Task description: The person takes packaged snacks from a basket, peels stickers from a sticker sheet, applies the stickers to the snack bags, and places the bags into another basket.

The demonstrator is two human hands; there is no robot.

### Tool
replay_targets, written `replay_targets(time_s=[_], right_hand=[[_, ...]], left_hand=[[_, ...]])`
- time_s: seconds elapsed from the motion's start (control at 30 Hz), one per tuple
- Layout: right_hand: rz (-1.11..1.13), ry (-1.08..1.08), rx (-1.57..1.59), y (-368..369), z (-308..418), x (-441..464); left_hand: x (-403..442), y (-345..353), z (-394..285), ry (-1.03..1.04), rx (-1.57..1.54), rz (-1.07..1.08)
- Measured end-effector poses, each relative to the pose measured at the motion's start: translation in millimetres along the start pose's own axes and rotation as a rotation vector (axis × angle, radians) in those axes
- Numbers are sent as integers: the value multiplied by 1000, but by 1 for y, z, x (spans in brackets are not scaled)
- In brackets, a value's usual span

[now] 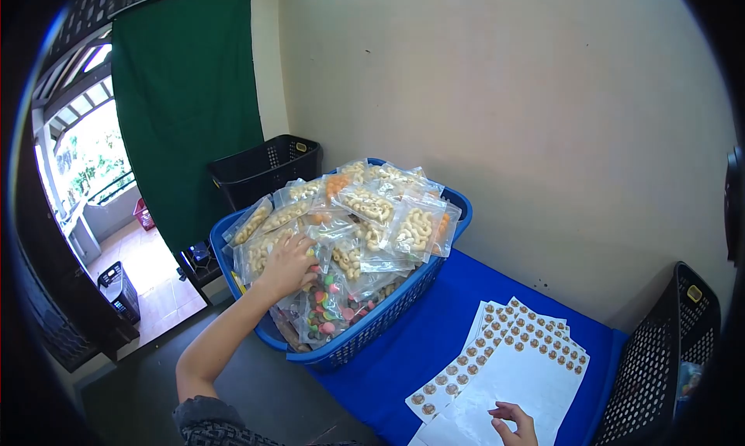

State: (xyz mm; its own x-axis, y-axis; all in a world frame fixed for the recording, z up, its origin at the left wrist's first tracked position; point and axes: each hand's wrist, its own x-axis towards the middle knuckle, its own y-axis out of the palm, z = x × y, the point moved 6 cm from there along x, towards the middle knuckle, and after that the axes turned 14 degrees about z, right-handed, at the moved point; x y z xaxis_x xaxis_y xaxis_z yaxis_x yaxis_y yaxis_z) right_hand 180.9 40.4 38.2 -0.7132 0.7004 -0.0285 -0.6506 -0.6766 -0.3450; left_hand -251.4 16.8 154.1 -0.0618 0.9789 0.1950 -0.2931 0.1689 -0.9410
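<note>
My left hand [287, 270] reaches into a large blue basket [365, 331], its fingers bent over the top of a clear bag of colourful round snacks [326, 305]. The fingertips are partly hidden among the plastic. Around it are piled several clear zip bags of pale curved snacks [415, 230], some with orange pieces [337, 185]. At the lower right, my right hand [514, 426] hovers at or just over white sticker sheets [520, 388] printed with rows of small round brown labels. Its thumb and fingers are apart with nothing between them; contact with the paper cannot be told.
The sheets and basket rest on a blue surface [411, 322] against a pale wall. A black perforated basket [660, 360] stands at the right, another black basket [268, 166] behind the blue one. A green curtain [186, 112] hangs beside an open doorway at the left.
</note>
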Motion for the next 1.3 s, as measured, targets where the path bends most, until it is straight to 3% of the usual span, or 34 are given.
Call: replay_targets(time_s=[0.23, 0.53, 0.77, 0.87, 0.93, 1.0, 1.07, 1.13, 1.2, 1.3], right_hand=[[-1, -26, 12, 8, -6, 12], [-11, -58, -43, 14, 4, 10], [-33, -24, -56, 15, -2, 9], [9, -37, -53, 21, 19, 16], [138, -31, 10, 32, 34, 23], [338, -140, 181, 49, 29, 28], [601, -257, 344, 70, 30, 33], [414, -328, 635, 78, 28, 35], [268, -311, 702, 78, 15, 36], [-68, -257, 1049, 64, -9, 26]], left_hand=[[0, -6, -1, 48, -22, -127], [21, 8, -28, 1, 393, 72], [-32, -107, -53, -70, -272, -177], [-71, -133, -62, -169, -753, -504], [-92, -131, -87, -117, -694, -701], [-99, -110, -117, 92, -876, -876], [-89, -75, -154, 196, -1096, -768], [-74, -45, -195, 310, -1224, -614], [-64, -20, -229, 493, -1223, -506], [-63, -1, -277, 827, -1133, -294]])
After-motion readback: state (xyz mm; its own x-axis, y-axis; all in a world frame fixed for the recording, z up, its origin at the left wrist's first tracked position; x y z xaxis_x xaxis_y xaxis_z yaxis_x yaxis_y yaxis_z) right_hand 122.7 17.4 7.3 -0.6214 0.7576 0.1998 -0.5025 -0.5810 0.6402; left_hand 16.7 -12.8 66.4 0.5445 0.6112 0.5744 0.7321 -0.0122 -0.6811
